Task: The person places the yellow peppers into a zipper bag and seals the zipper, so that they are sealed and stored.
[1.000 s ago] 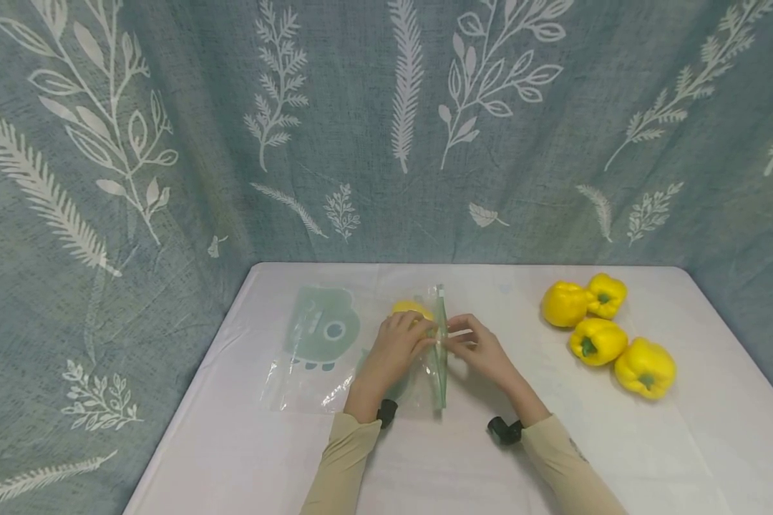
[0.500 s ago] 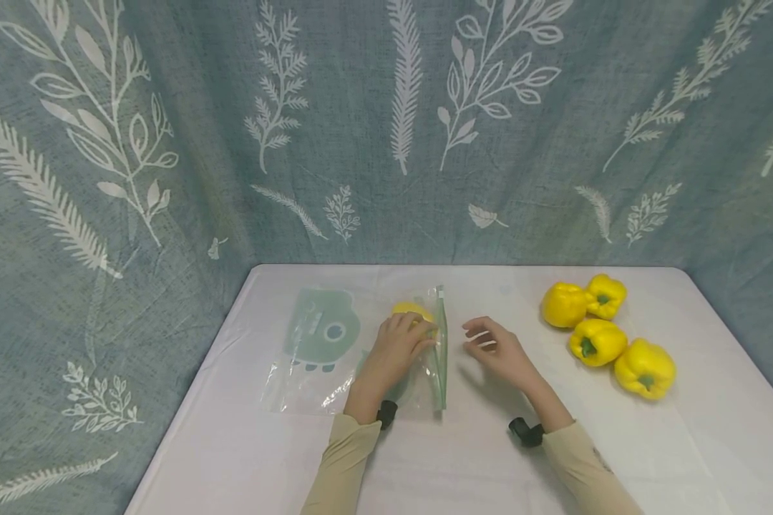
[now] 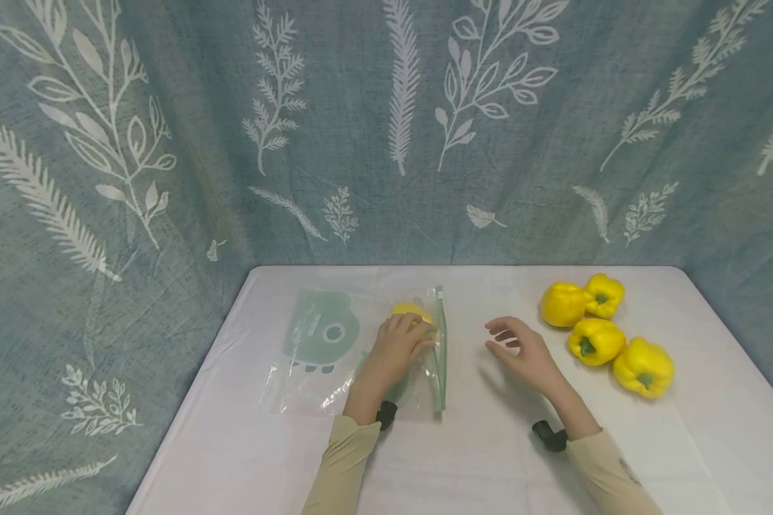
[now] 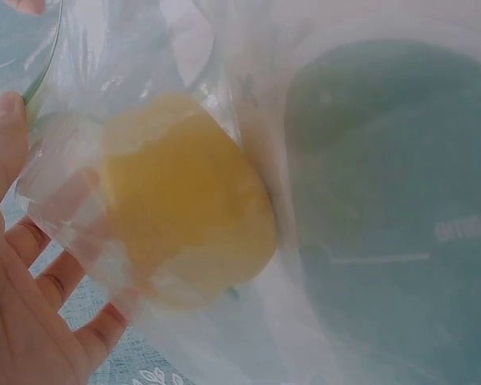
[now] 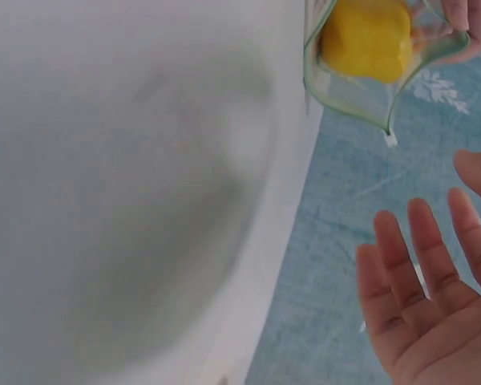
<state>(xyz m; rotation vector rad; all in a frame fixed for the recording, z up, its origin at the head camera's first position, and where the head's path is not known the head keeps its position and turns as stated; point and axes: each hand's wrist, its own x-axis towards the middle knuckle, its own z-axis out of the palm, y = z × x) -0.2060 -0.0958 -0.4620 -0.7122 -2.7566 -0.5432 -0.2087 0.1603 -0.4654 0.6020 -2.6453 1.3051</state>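
Observation:
A clear zip bag (image 3: 318, 343) with a green dinosaur-like print lies on the white table, its green-edged mouth toward the right. Inside it, close to the mouth, sits one yellow bell pepper (image 4: 188, 208), partly hidden by the hand in the head view. My left hand (image 3: 393, 354) holds the bag's upper layer at the mouth, thumb on one side of the plastic and fingers on the other. In the right wrist view the green rim (image 5: 345, 108) gapes around the pepper. Fingers loosely bent and holding nothing, my right hand (image 3: 524, 354) hovers between the bag and the loose peppers.
Several yellow bell peppers (image 3: 596, 341) stand clustered at the table's right side. The white table (image 3: 477, 458) ends at a blue-green leaf-patterned curtain (image 3: 361, 129) at the back and left. Each wrist carries a small black camera (image 3: 549, 435).
My right hand has let go of the bag's mouth and moved right, toward the loose peppers. My left hand has stayed at the bag.

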